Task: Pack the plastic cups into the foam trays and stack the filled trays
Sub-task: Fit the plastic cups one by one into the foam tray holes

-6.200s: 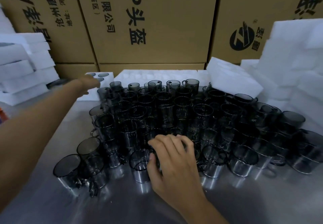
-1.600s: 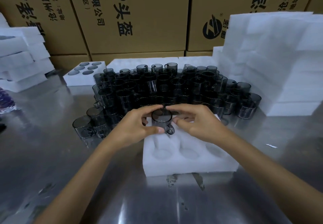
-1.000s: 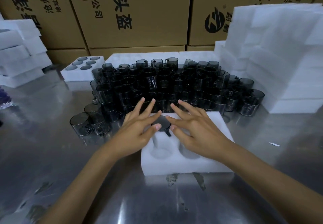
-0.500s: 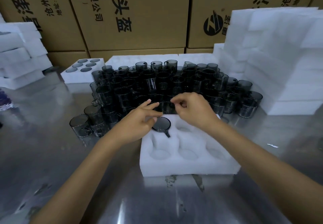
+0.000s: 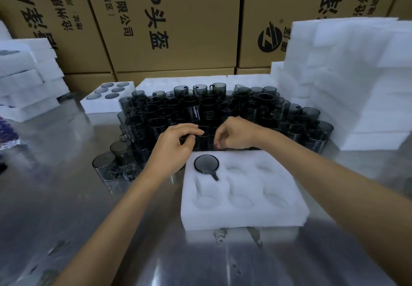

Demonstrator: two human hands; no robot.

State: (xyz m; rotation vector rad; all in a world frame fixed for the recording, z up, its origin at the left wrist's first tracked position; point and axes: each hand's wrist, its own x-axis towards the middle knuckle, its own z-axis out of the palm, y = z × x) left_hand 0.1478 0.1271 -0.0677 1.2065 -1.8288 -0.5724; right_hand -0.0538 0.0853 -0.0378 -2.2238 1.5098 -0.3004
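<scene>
Bench: a shiny steel bench (image 5: 66, 196) backed by a wall of brown cardboard cartons (image 5: 169, 22) printed with black characters.
Near tray: a white foam tray with six round pockets (image 5: 243, 216) lies flat on the bench just in front of the person.
Packed cup: one smoky grey clear plastic cup with a handle (image 5: 206, 164) sits sunk in the tray's far-left pocket, rim up, handle pointing toward the person; the other five pockets hold nothing.
Loose cups: a dense crowd of the same smoky grey plastic cups (image 5: 223, 114) stands upright just beyond the tray's far edge, with a few stragglers at the left front.
Left hand: the left hand (image 5: 176, 145) reaches in at the front row of the crowd, fingers curled, thumb and forefinger closed in a narrow pinch at a cup's rim; whether the grip actually has the cup cannot be told.
Right hand: the right hand (image 5: 234, 133) hovers beside it over the same front row, fingers curled downward in a narrow grip; whether it touches a cup cannot be told.
Far tray: a filled white foam tray (image 5: 107, 104) shows six grey cup mouths, left of the crowd.
Foam stacks: white foam trays are piled high at the right (image 5: 356, 80), and a lower pile stands at the far left (image 5: 26, 80).
</scene>
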